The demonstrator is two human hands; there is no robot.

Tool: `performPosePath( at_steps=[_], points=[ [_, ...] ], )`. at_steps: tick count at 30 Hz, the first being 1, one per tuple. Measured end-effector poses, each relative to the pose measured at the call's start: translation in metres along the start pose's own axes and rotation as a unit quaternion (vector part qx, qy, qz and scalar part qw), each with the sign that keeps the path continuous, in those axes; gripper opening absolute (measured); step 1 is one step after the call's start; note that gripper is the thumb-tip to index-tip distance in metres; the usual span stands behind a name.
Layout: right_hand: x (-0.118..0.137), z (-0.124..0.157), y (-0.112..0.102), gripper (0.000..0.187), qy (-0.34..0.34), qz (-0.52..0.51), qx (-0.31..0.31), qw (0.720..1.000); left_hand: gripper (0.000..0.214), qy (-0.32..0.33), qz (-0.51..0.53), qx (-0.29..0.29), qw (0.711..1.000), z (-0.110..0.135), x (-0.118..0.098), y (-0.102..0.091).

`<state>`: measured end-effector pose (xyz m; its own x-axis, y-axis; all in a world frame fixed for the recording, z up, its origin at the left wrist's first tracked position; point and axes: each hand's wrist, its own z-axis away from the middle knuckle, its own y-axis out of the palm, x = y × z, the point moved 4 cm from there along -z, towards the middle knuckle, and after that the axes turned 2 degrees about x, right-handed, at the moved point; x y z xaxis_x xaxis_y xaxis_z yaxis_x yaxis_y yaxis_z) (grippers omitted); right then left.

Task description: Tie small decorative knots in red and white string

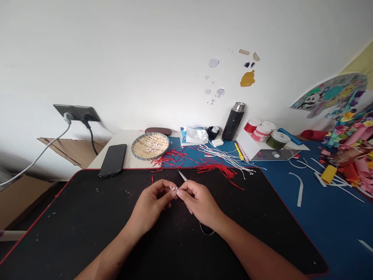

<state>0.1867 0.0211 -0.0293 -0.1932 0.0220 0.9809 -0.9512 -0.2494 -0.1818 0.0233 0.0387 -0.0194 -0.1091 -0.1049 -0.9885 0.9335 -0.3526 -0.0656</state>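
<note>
Pinching a tiny red-and-white cord knot (174, 188) between them, the left hand (153, 202) and the right hand (201, 204) meet at lower centre of the frame, fingertips pressed together above a black desk mat (58, 221). The right hand also appears to hold scissors (182, 175) against its palm: a thin metal blade juts out past the fingers, and a black handle loop shows below the hand. One short red snippet (152, 179) lies on the mat to the left of the blade. Along the mat's far edge, just beyond the hands, lie loose red cords (217, 173) and white cords (227, 157), which spill onto a blue mat (320, 217). Upper left of them, a woven bamboo tray (150, 146) sits on the white tabletop (125, 140) near a black phone (113, 160). Toward the wall stand a tissue box (183, 135) and a black thermos (233, 121), with ribbon spools (275, 140) to its right. Colourful paper scraps (349, 163) pile up at far right.
</note>
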Motion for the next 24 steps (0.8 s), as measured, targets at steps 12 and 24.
performPosePath(
  at_steps=[12,24],
  points=[
    [0.0024,0.0000,-0.0002,0.022,-0.006,-0.020,0.008,1.000,0.036,-0.012,0.030,0.029,0.999,-0.0018,0.0007,0.0004],
    [0.0049,0.0011,-0.0009,0.025,-0.016,-0.042,-0.011,0.999,0.048,-0.034,0.068,0.058,0.995,-0.0001,-0.0006,0.0032]
  ],
)
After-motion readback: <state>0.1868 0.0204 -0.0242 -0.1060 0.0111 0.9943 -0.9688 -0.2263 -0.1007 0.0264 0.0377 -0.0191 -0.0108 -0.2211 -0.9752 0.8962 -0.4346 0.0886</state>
